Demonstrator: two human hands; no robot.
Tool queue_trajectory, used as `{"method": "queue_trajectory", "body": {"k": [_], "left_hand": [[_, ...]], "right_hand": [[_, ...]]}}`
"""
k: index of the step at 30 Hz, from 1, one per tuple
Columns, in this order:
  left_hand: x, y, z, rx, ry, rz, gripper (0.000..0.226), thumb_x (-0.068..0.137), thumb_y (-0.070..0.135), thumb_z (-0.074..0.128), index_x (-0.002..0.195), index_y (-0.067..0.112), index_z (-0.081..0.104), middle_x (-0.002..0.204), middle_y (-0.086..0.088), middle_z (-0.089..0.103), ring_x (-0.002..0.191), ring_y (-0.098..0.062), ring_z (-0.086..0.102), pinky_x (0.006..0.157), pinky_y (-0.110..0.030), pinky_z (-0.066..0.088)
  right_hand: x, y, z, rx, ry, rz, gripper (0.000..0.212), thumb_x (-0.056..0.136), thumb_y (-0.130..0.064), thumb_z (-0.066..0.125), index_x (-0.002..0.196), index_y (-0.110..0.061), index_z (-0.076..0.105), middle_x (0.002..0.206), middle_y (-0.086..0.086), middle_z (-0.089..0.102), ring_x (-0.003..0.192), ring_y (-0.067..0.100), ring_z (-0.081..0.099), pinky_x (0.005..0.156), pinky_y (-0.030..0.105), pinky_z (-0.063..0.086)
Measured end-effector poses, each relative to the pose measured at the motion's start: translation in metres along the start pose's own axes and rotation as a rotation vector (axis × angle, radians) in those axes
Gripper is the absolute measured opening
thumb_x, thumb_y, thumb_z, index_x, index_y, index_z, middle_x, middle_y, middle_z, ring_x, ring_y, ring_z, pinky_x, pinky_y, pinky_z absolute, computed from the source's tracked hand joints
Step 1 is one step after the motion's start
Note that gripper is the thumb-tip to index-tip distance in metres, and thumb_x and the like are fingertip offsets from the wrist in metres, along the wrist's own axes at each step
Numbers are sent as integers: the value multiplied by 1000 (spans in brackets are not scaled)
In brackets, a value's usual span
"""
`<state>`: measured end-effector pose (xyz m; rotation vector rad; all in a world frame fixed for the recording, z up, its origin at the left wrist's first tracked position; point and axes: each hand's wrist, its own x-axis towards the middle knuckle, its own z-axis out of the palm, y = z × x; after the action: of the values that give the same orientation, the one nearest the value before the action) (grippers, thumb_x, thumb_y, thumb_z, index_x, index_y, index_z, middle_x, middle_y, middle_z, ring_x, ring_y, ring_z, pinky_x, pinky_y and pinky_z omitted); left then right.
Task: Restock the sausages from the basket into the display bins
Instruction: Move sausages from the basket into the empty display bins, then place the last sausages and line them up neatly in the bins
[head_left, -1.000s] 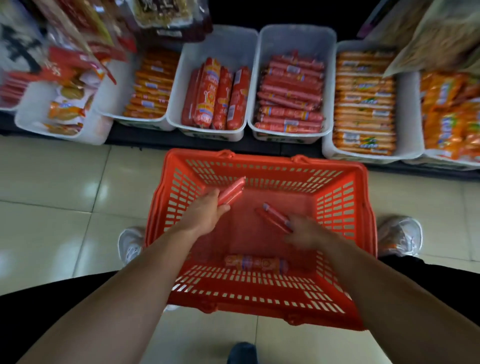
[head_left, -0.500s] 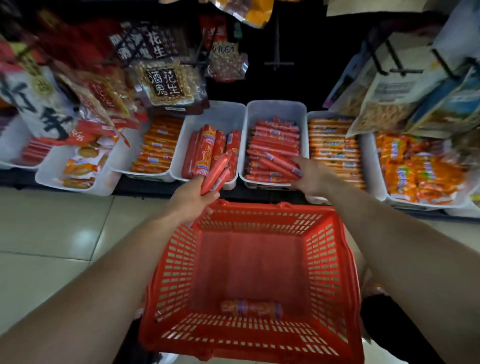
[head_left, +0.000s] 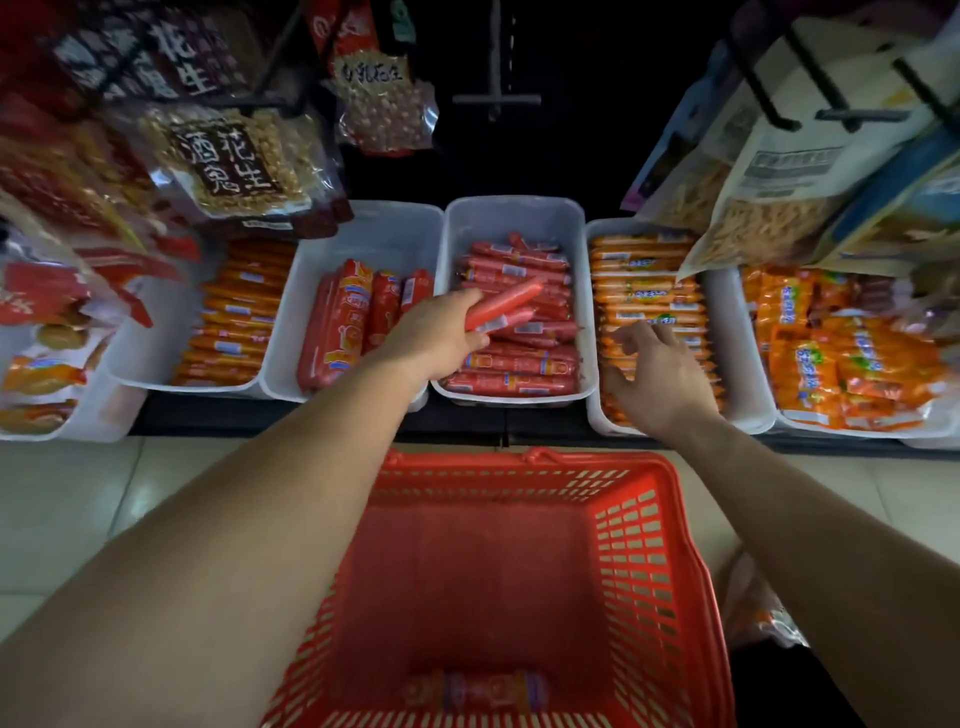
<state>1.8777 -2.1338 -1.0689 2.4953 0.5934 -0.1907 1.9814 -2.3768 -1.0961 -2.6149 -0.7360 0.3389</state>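
Observation:
My left hand (head_left: 441, 338) grips two thin red sausages (head_left: 501, 309) over the white bin of thin red sausages (head_left: 511, 215). My right hand (head_left: 657, 371) hovers empty with spread fingers above the white bin of orange sausages (head_left: 597, 415) to the right. The red basket (head_left: 649, 519) stands on the floor below the bins, and one sausage (head_left: 488, 691) lies at its near end.
A bin of thick red sausages (head_left: 363, 234) sits left of the thin ones, and more orange-sausage bins (head_left: 156, 332) flank the row. Snack bags (head_left: 228, 166) hang on hooks over the bins at left and right. Pale tiled floor (head_left: 78, 519) surrounds the basket.
Both hands rose from the basket to the bins. My right hand let go of its sausages and moved right over the orange bin. My left hand carried its sausages over the thin red bin.

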Motion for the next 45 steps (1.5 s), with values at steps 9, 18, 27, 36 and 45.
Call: {"method": "queue_trajectory", "body": {"k": [9,18,27,36,45], "left_hand": [[-9,1,28,213,27,67,63,94,35,63,151,28,35,153,1,44,137,-25,42,112,-44,38],[-108,-18,22,85,97,-7,58,92,31,64,146,23,45,145,0,49,131,-24,46,107,-42,42],[-211,-37,54,116,224,-4,32,83,23,65,114,22,66,113,0,61,109,-24,58,94,-35,49],[-260,-72,123,205,-296,-154,50,89,37,62,136,24,50,145,-8,48,133,-28,48,108,-39,41],[-251,-119,161,170,-396,-276,48,90,40,63,133,23,52,136,-7,56,127,-28,52,104,-40,43]], "right_hand": [[-17,-2,5,14,-13,36,43,89,-26,61,131,-17,54,125,10,55,115,36,50,91,45,45],[-73,-27,-8,11,-49,41,44,88,-24,60,131,-18,53,126,9,52,116,35,49,91,44,44],[-141,-42,7,68,-41,-87,33,84,-17,61,117,-15,59,113,9,59,105,34,59,87,43,49],[-201,-22,101,-166,-660,-52,43,90,-28,59,129,-11,55,130,18,59,119,36,58,96,40,47],[-224,-25,200,-196,-1018,-198,51,92,-48,58,137,-24,55,143,10,54,126,29,53,101,35,41]]}}
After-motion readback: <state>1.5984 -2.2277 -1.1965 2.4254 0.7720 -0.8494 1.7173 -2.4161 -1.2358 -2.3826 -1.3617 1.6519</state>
